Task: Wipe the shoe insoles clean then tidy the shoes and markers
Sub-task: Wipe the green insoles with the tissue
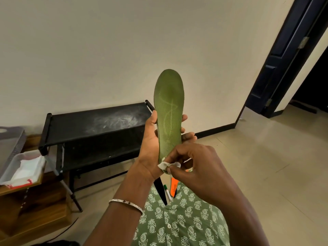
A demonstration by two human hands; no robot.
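Head cam: left hand (151,139) has its grip wrapped round the middle of a green insole (169,103), held upright in the air, out in front of the shoe rack (97,121). Right hand (195,162) pinches a small white wipe (164,165) against the heel end. Faint scribble lines show, so not clean yet imo. Risk: that wipe is tiny and bunched, so it could slip out or just smear the marks. Clear tub (12,164) on the wooden counter (35,210) holds white tissue-looking stuff.

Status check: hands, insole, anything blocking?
Left hand grips green insole upright. Right hand pinches white wipe at its heel end. Faint pale scribble on insole. Nothing in the way.
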